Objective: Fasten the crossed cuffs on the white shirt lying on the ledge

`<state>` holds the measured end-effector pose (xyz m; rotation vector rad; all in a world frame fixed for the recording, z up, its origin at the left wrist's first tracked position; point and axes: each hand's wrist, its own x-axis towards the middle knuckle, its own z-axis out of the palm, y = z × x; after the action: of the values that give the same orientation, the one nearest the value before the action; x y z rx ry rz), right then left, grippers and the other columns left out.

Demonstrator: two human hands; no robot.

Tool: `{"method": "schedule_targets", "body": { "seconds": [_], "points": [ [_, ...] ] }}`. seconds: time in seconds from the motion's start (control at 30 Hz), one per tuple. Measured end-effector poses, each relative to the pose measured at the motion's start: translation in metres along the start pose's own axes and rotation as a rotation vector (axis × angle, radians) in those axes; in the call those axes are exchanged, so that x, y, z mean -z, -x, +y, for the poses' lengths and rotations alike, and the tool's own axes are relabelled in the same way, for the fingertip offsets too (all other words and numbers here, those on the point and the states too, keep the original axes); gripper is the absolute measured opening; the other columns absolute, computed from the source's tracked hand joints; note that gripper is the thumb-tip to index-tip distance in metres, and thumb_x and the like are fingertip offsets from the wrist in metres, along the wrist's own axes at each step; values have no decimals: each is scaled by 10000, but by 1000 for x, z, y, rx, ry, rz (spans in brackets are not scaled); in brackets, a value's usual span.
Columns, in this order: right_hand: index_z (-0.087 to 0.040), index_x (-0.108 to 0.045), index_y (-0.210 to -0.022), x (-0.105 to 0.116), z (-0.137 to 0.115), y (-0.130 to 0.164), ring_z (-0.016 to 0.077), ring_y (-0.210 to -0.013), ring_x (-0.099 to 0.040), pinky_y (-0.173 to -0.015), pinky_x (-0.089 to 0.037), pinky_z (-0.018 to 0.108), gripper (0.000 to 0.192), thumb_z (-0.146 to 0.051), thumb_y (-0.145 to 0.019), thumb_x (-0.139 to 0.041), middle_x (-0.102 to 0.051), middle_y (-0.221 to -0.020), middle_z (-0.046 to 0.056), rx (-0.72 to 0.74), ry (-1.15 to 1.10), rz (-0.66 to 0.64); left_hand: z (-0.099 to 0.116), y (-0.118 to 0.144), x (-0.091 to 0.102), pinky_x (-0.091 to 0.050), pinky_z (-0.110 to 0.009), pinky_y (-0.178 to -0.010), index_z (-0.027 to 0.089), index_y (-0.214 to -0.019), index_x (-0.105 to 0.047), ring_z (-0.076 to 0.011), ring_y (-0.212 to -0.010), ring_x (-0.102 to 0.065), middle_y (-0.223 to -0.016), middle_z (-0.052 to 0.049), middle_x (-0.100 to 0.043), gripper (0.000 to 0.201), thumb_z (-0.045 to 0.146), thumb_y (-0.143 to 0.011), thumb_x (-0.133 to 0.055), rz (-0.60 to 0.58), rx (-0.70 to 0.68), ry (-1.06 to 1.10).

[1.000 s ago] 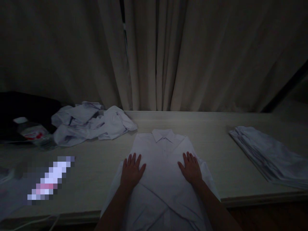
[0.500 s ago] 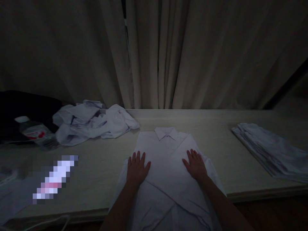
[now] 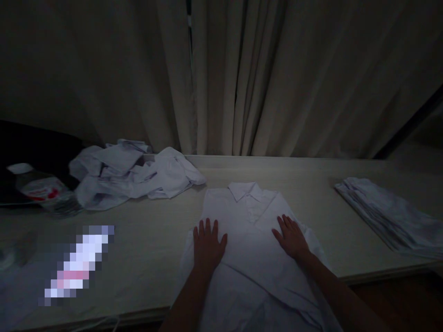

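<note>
Left hand (image 3: 207,242) flat, palm down, fingers spread, pressing the white shirt (image 3: 247,249) on its left half; nothing grasped. Right hand (image 3: 291,237) likewise flat and open on the shirt's right half, fingers pointing toward 11 o'clock, gripping nothing. Shirt lying front up in the middle of the table (image 3: 311,193), collar (image 3: 246,189) at 12 o'clock from the hands, sleeves folded across the body (one diagonal edge running between the two hands), lower part draped over the near table edge at 6 o'clock. At 10 o'clock from the left hand, a rumpled pile of white clothes (image 3: 134,175), well apart from the shirt. Further out at 9 o'clock, a plastic bottle (image 3: 43,191) lying on its side near the pile. At 3 o'clock from the right hand, a neat stack of folded white clothes (image 3: 391,216) near the table's right end. Behind the table at 12 o'clock, drawn curtains (image 3: 242,78). Room dim, fine detail hard to make out.
</note>
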<state>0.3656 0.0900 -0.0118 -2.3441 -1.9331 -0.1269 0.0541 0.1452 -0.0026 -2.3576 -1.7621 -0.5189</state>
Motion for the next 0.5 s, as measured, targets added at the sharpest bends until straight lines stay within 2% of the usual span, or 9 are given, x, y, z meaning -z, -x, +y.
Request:
{"method": "schedule_targets", "body": {
  "seconds": [0.23,0.3,0.4,0.5],
  "points": [
    [-124,-289,-1395,1,-1,1,273,-1378,-207,-1119,-140,430,714,-607,-874,-212,-273,-1482,174,5,-56,-4,-2,-2,-3,-207,-569,-1069,152,-1342,-396,-399,-1317,-315,-1404,-204,-409,642,549,-846,-305,-26,-12,-77],
    [-135,-251,-1409,6,-1,-1,271,-1384,-190,-1119,-148,443,706,-598,-878,-213,-250,-1492,170,20,-84,-24,-3,-6,1,-217,-563,-1071,162,-1343,-394,-387,-1320,-317,-1399,-195,-420,610,516,-851,-322,-22,-52,-102],
    [-150,-188,-1426,26,1,3,258,-1398,-136,-1129,-151,449,668,-550,-894,-244,-184,-1514,152,113,-127,16,-1,-10,19,-202,-554,-1092,166,-1346,-390,-362,-1338,-296,-1404,-185,-419,551,424,-860,-358,4,-106,-109],
    [-196,-187,-1428,48,11,31,255,-1404,-99,-1136,-162,465,612,-481,-901,-311,-134,-1532,111,251,-172,141,0,11,47,-267,-555,-1077,148,-1342,-392,-351,-1342,-292,-1414,-182,-406,550,412,-860,-359,41,-29,-32]
  ]
}}
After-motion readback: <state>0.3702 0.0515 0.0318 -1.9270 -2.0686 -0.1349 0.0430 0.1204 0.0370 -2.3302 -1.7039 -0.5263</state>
